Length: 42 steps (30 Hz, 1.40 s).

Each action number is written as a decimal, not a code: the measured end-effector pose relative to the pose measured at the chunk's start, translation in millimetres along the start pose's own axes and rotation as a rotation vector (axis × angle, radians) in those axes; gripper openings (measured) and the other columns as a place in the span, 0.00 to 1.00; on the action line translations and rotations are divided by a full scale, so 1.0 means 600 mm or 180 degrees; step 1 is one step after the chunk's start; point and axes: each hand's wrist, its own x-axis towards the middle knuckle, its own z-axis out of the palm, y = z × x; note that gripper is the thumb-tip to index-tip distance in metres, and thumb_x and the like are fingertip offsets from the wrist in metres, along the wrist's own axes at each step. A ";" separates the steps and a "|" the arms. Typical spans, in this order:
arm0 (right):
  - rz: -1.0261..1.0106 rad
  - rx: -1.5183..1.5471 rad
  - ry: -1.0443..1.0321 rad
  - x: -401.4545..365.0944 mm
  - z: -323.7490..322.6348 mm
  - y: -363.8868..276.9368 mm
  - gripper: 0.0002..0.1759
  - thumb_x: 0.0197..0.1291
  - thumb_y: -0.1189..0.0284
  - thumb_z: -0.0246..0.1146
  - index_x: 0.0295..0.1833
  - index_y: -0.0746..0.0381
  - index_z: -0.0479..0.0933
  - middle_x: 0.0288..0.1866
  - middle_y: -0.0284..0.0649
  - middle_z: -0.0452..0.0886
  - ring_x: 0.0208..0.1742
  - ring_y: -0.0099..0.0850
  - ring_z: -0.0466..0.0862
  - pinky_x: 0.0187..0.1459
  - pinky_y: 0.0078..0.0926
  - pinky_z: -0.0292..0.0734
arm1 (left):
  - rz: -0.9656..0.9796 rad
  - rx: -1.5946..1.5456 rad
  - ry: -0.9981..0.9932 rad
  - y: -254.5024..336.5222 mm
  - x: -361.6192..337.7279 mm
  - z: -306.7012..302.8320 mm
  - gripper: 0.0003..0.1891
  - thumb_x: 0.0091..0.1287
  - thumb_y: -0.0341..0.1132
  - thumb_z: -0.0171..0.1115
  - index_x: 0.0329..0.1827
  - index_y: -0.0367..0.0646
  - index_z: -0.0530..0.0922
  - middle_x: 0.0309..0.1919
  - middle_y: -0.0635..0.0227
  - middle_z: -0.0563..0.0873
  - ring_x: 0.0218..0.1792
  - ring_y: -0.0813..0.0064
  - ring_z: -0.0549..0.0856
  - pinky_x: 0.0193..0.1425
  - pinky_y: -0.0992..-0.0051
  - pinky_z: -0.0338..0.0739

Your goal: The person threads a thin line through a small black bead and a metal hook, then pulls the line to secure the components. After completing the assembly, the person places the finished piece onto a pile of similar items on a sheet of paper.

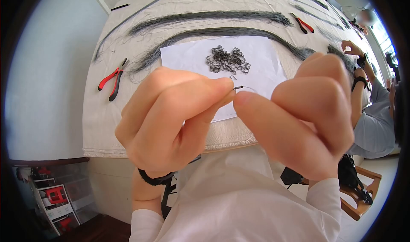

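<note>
My left hand (pixel 171 114) pinches a small dark metal piece (pixel 238 88) between thumb and forefinger, above a white paper sheet (pixel 183 56). Close beside it on the right, my right hand (pixel 303 114) is closed, its fingertips near the piece; a thin pale strand (pixel 250 89) runs from the piece toward them. What the right fingers hold is too small to make out. Behind the hands, a pile of small dark wire hooks (pixel 227 60) lies on the paper, with a single hook (pixel 232 77) just in front of it.
Red-handled pliers (pixel 114 80) lie at the left, another pair (pixel 303 23) at the back right. Bundles of grey wire (pixel 209 16) cross the cloth-covered table (pixel 102 126). At the right edge sits another person (pixel 376 126), hands over the table. A wooden chair (pixel 365 186) stands lower right.
</note>
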 end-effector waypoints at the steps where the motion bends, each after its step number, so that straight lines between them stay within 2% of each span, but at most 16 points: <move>1: 0.0002 -0.0003 0.0000 0.004 -0.002 0.004 0.20 0.31 0.71 0.70 0.39 0.58 0.82 0.27 0.30 0.67 0.23 0.26 0.61 0.22 0.23 0.52 | 0.0001 -0.0003 -0.0001 -0.001 0.002 -0.001 0.11 0.50 0.15 0.69 0.37 0.33 0.80 0.30 0.59 0.85 0.29 0.72 0.80 0.32 0.77 0.74; 3: -0.0075 -0.0116 -0.0054 0.012 -0.004 0.016 0.22 0.27 0.74 0.70 0.38 0.59 0.83 0.28 0.31 0.69 0.23 0.27 0.62 0.23 0.22 0.53 | 0.0278 0.0038 -0.0115 -0.004 0.006 -0.004 0.12 0.49 0.16 0.69 0.36 0.33 0.80 0.29 0.60 0.84 0.27 0.72 0.79 0.29 0.77 0.72; 4: -0.0415 0.0025 -0.0273 0.021 -0.013 0.040 0.19 0.33 0.81 0.71 0.38 0.62 0.81 0.31 0.33 0.73 0.25 0.25 0.65 0.24 0.21 0.57 | 0.0279 0.0035 -0.0117 -0.003 0.006 -0.004 0.12 0.49 0.16 0.69 0.36 0.33 0.80 0.29 0.60 0.84 0.27 0.72 0.79 0.29 0.77 0.72; 5: -0.0412 0.0022 -0.0274 0.018 -0.007 0.047 0.19 0.33 0.81 0.71 0.38 0.62 0.81 0.31 0.33 0.73 0.25 0.25 0.65 0.24 0.21 0.57 | 0.0174 -0.0080 -0.0125 0.000 0.005 -0.004 0.11 0.50 0.17 0.69 0.36 0.33 0.79 0.29 0.60 0.84 0.27 0.73 0.79 0.29 0.77 0.72; 7: 0.1199 0.2105 -0.0335 0.014 0.007 0.050 0.12 0.46 0.86 0.68 0.39 0.66 0.79 0.34 0.36 0.76 0.27 0.22 0.68 0.27 0.20 0.63 | 0.0070 -0.0196 -0.0131 0.001 0.005 0.000 0.11 0.51 0.17 0.69 0.36 0.33 0.79 0.28 0.61 0.83 0.27 0.73 0.78 0.30 0.77 0.72; 8: 0.1254 0.2121 -0.0474 0.021 0.006 0.041 0.05 0.56 0.85 0.63 0.38 0.68 0.77 0.36 0.38 0.77 0.30 0.20 0.70 0.31 0.18 0.66 | 0.0067 -0.0320 -0.0107 -0.001 0.004 0.003 0.10 0.52 0.17 0.69 0.37 0.34 0.79 0.28 0.62 0.83 0.28 0.74 0.78 0.31 0.78 0.72; 12: 0.1491 0.2755 -0.0485 -0.003 0.034 0.064 0.08 0.51 0.89 0.62 0.37 0.69 0.76 0.34 0.37 0.77 0.33 0.21 0.72 0.33 0.16 0.65 | -0.0071 -0.0389 -0.0042 -0.002 -0.005 0.008 0.09 0.57 0.17 0.67 0.38 0.34 0.77 0.30 0.62 0.82 0.29 0.75 0.77 0.33 0.79 0.73; 16: 0.1529 0.2688 -0.0475 -0.018 0.037 0.056 0.09 0.48 0.89 0.62 0.37 0.68 0.76 0.32 0.36 0.77 0.31 0.20 0.71 0.31 0.16 0.63 | -0.0109 -0.0321 0.0136 -0.006 -0.009 0.013 0.08 0.60 0.18 0.65 0.39 0.34 0.77 0.31 0.61 0.83 0.30 0.76 0.77 0.33 0.80 0.73; 19: 0.1307 0.2489 -0.0517 -0.026 0.037 0.051 0.11 0.46 0.89 0.62 0.37 0.67 0.77 0.29 0.34 0.76 0.27 0.20 0.68 0.28 0.16 0.60 | -0.0100 -0.0338 0.0129 -0.009 -0.011 0.014 0.08 0.61 0.19 0.64 0.41 0.33 0.76 0.33 0.58 0.83 0.31 0.76 0.78 0.33 0.80 0.74; 22: 0.1118 0.2487 -0.0278 -0.029 0.038 0.045 0.10 0.45 0.89 0.63 0.35 0.67 0.78 0.26 0.33 0.76 0.24 0.21 0.66 0.26 0.17 0.57 | -0.0072 -0.0348 0.0146 -0.010 -0.014 0.015 0.08 0.62 0.19 0.64 0.42 0.33 0.76 0.34 0.58 0.83 0.32 0.75 0.78 0.34 0.81 0.74; 24: 0.0714 0.2257 -0.0284 -0.027 0.030 0.047 0.12 0.40 0.89 0.63 0.33 0.66 0.79 0.25 0.33 0.76 0.22 0.22 0.66 0.26 0.19 0.57 | -0.0080 -0.0299 0.0207 -0.008 -0.014 0.017 0.07 0.61 0.19 0.64 0.41 0.33 0.77 0.33 0.59 0.83 0.32 0.74 0.79 0.34 0.80 0.74; 30: 0.0207 0.1874 -0.0175 -0.016 0.013 0.050 0.16 0.32 0.89 0.64 0.33 0.66 0.80 0.25 0.33 0.77 0.22 0.21 0.66 0.25 0.19 0.57 | 0.0137 0.0144 0.0004 0.000 -0.004 0.007 0.07 0.57 0.17 0.65 0.37 0.34 0.80 0.30 0.60 0.84 0.30 0.70 0.80 0.33 0.77 0.75; 34: 0.0276 0.1933 -0.0068 -0.005 0.017 0.058 0.15 0.33 0.90 0.63 0.33 0.67 0.80 0.25 0.34 0.77 0.22 0.20 0.65 0.25 0.17 0.56 | 0.0272 0.0203 0.0094 -0.001 -0.004 0.008 0.08 0.55 0.16 0.66 0.36 0.34 0.80 0.29 0.60 0.84 0.28 0.70 0.80 0.33 0.76 0.75; 37: -0.0076 0.2006 -0.0120 0.003 0.010 0.074 0.14 0.39 0.91 0.62 0.36 0.69 0.78 0.27 0.36 0.77 0.24 0.21 0.66 0.26 0.15 0.56 | 0.0261 0.0281 0.0035 0.005 -0.003 0.009 0.09 0.53 0.16 0.68 0.35 0.34 0.80 0.29 0.60 0.84 0.26 0.71 0.80 0.31 0.77 0.74; 39: 0.0105 0.1722 -0.0824 0.017 -0.008 0.075 0.13 0.46 0.91 0.60 0.40 0.71 0.77 0.30 0.37 0.78 0.26 0.21 0.66 0.26 0.15 0.57 | 0.0179 0.0285 0.0014 0.006 -0.003 0.007 0.11 0.51 0.15 0.69 0.36 0.34 0.79 0.29 0.61 0.84 0.26 0.71 0.79 0.30 0.77 0.73; 42: 0.0275 0.1823 -0.0736 0.011 -0.002 0.074 0.13 0.49 0.91 0.59 0.42 0.72 0.76 0.32 0.37 0.78 0.28 0.22 0.66 0.26 0.16 0.56 | 0.0302 0.0222 -0.0003 -0.003 -0.004 0.007 0.12 0.50 0.15 0.69 0.36 0.34 0.79 0.29 0.61 0.84 0.26 0.72 0.79 0.28 0.78 0.72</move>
